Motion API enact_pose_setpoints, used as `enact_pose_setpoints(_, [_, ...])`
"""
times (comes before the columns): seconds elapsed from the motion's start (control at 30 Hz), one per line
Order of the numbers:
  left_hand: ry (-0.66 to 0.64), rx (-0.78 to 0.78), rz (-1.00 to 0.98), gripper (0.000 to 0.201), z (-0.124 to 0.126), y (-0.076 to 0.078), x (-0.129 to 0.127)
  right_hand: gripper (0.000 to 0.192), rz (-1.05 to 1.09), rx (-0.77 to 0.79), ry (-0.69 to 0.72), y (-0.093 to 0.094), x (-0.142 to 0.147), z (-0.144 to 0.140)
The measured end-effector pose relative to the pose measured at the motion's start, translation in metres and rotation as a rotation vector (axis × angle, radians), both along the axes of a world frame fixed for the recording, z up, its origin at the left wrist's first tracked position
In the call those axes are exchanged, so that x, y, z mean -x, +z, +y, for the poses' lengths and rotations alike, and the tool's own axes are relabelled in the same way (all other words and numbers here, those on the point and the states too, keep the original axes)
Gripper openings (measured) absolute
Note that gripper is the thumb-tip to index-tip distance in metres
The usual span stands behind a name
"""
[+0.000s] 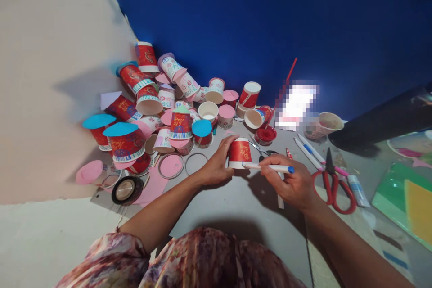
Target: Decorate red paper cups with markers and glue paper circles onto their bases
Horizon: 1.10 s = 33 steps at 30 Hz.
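My left hand (218, 164) is wrapped round the left side of a red paper cup (240, 150) with gold print, held upside down with its white rim low. Between the fingers of my right hand (286, 177) is a white marker pen (272, 168) with a blue end. Its tip points left and meets the cup's white rim band, where a small blue mark shows. Behind my right hand lie a small pair of scissors (258, 147) with dark handles, partly hidden, and a little pot of red paint (265, 135) with a brush in it.
Paper cups (123, 141), many with coloured paper tops, are heaped at the left against the wall. Red-handled scissors (332, 184), a glue tube (357, 191) and more markers (308, 153) lie right. Beyond stand a stained cup (324, 126) and green paper sheets (394, 202). A tape roll (126, 190) sits front left.
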<state>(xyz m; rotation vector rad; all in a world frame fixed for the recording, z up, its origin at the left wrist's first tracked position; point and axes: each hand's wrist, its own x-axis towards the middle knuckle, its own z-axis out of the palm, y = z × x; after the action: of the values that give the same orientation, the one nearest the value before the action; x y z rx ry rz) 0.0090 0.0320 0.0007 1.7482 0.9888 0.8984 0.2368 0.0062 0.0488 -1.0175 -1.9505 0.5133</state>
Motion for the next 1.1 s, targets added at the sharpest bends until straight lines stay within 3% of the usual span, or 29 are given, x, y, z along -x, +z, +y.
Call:
enact_pose_setpoints(0.17, [-0.001,-0.007,-0.009,0.095,-0.0002,0.0012,-0.0009,0.015,0.001,-0.067,0.035,0.0011,0.0004,0.0001])
enact_pose_setpoints(1.1, [-0.022,-0.047,0.003,0.1,0.0008,-0.0071,0.0016,0.015,0.0,-0.034,0.037,0.0009,-0.0013,0.0011])
